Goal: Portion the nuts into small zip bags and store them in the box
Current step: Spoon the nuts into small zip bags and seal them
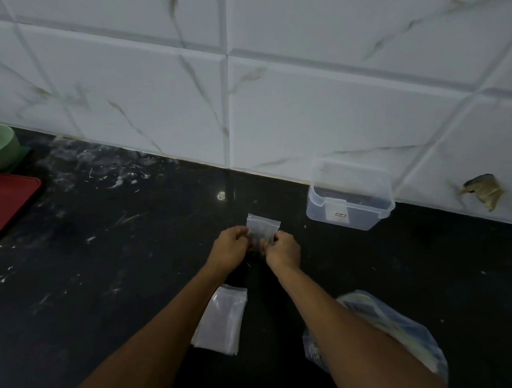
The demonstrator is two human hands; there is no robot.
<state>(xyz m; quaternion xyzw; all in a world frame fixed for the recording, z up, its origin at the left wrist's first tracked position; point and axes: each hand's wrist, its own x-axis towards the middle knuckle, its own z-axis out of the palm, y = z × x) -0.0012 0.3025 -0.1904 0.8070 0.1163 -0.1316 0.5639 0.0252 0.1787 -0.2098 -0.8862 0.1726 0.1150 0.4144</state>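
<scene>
Nuts, portioning stage. Nearest the camera, a large crinkled supply bag (390, 331) lies under the right forearm, and a flat stack of empty zip bags (221, 319) lies between the forearms on the black counter (109, 274). Farther out, the left hand (230, 244) and right hand (283, 249) each pinch a side of one small zip bag (263, 225), held upright with dark contents low inside. Judged light, limp and slippery film; best held at the seal strip, pressed along its top. Beyond, to the right, an open clear box (350, 205) stands against the tiled wall (255, 88).
</scene>
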